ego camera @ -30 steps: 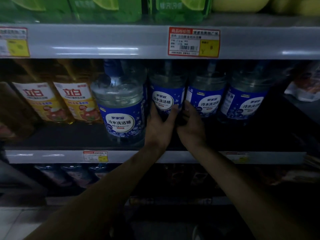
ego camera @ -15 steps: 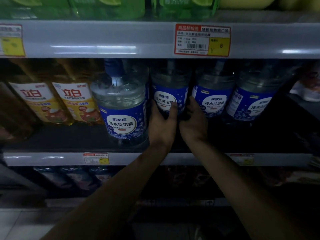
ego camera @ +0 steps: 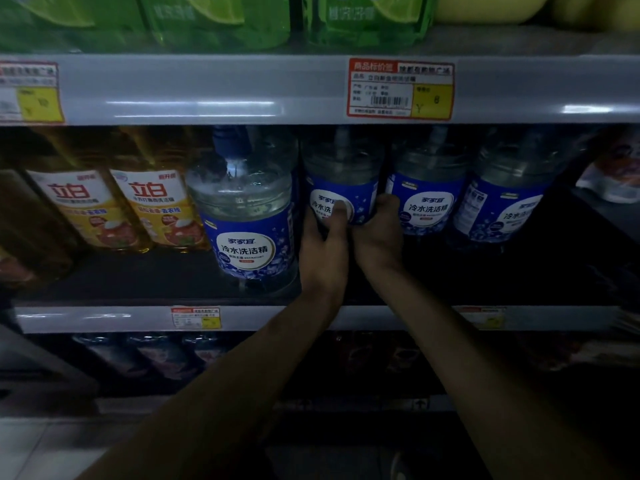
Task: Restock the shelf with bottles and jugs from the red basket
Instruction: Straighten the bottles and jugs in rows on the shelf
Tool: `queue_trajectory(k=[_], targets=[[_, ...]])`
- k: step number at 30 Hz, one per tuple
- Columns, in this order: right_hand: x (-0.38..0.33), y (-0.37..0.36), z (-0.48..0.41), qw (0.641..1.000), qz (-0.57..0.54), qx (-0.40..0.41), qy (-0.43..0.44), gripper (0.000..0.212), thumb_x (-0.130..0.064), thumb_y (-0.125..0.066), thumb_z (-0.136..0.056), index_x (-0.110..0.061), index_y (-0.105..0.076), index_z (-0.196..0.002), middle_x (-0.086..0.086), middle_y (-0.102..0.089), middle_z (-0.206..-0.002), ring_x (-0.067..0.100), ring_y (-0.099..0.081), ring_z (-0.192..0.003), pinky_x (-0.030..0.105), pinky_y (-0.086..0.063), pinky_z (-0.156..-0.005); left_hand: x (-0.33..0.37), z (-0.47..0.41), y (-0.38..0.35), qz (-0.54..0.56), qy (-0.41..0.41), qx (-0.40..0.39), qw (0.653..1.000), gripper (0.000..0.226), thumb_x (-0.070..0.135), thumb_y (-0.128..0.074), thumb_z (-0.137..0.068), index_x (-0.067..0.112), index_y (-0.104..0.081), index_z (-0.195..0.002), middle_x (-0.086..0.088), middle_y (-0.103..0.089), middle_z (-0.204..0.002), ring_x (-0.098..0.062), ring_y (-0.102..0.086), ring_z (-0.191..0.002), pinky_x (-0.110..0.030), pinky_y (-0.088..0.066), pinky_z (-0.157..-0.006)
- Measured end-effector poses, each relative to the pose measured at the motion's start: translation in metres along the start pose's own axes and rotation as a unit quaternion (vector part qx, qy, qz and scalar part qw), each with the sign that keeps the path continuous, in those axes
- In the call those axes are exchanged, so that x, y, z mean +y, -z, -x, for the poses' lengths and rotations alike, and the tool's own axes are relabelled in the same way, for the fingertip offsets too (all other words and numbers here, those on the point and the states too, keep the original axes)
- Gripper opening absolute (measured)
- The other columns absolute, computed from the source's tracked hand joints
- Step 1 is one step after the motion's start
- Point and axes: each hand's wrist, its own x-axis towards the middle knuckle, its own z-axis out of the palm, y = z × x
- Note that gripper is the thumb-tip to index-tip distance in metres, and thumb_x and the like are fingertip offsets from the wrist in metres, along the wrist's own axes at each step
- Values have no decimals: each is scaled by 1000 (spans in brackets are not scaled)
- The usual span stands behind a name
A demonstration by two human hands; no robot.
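A clear jug with a blue label (ego camera: 341,174) stands deep on the middle shelf (ego camera: 138,278). My left hand (ego camera: 323,247) grips its left side, thumb across the label. My right hand (ego camera: 379,233) clasps its right side low down. A matching jug (ego camera: 244,209) stands further forward on its left, and two more blue-label jugs (ego camera: 427,188) (ego camera: 502,199) stand on its right. The red basket is out of view.
Two amber bottles with yellow labels (ego camera: 149,199) fill the shelf's left. Green refill pouches (ego camera: 214,19) sit on the shelf above, behind a price strip (ego camera: 400,88). Dark bottles (ego camera: 145,355) line the shelf below. Shelf floor in front of the right jugs is bare.
Both hands have slid further into the shelf along the jug, and my left thumb now lies across its label. The view has shifted slightly.
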Motion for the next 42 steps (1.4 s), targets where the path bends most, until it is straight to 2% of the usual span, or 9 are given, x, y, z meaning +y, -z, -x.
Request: queue_trajectory(k=[4,8,16,20,27,31,34,39,42], targets=[[2,6,6,998,57,9,31,78,-44,-87,-70,-22,-48,-134,3,-52,-131,23,-59,-116,42,-56,-96,2,8,8,8,5,-21,1000,59,60,-56,-93,35,-54,-147,10,-69,-135,-9,-66,-124,-44,-50,-112],[6,23,12,998,45,-21,35,88,-61,-80,-47,-25,-53,-124,0,-63,-123,18,-64,-109,37,-58,-87,8,23,10,11,-23,-44,999,42,42,-53,-105,26,-58,-144,7,-71,-132,-8,-67,-122,-39,-52,-109],[11,75,24,997,-13,-54,51,75,-21,-96,-63,-23,-57,-128,-13,-66,-115,-6,-62,-97,3,-48,-67,11,62,-6,0,-39,-82,996,32,22,-55,-107,16,-61,-138,2,-74,-125,-11,-69,-116,-37,-56,-104],[15,115,22,992,-16,-102,68,83,-10,-96,-61,-19,-58,-134,-17,-69,-114,-12,-65,-99,10,-54,-80,8,87,-21,-1,-57,-134,989,39,25,-59,-106,25,-53,-145,9,-68,-134,-3,-64,-123,-19,-52,-101],[25,178,11,988,-4,-143,59,93,-20,-100,-49,-22,-61,-133,-7,-73,-122,11,-68,-114,37,-59,-92,-6,104,-51,-41,-43,-197,979,57,43,-61,-102,31,-44,-154,10,-57,-148,-3,-54,-135,-30,-47,-113],[33,196,3,990,1,-134,46,83,-12,-97,-53,-23,-64,-129,-8,-75,-117,12,-71,-109,32,-61,-85,-3,104,-63,-52,-26,-191,980,32,23,-64,-104,39,-58,-130,15,-65,-130,10,-60,-115,-10,-50,-95],[36,203,-2,990,3,-140,35,81,-9,-96,-57,-21,-64,-131,-5,-75,-118,12,-72,-106,31,-62,-82,0,101,-68,-70,-28,-184,980,41,13,-62,-103,53,-55,-110,24,-66,-116,13,-63,-106,-10,-50,-91],[30,207,2,988,9,-145,43,75,-5,-94,-62,-23,-62,-128,-6,-74,-117,4,-72,-100,18,-58,-73,-4,99,-68,-69,-28,-171,983,41,7,-60,-102,43,-59,-121,20,-68,-120,7,-64,-112,-17,-53,-97],[33,203,7,991,55,-117,26,90,-31,-101,-55,-26,-57,-134,-11,-72,-119,4,-71,-103,24,-60,-80,-3,94,-65,-81,-16,-174,981,45,18,-64,-99,25,-58,-143,9,-67,-134,-8,-62,-125,-32,-51,-109]])
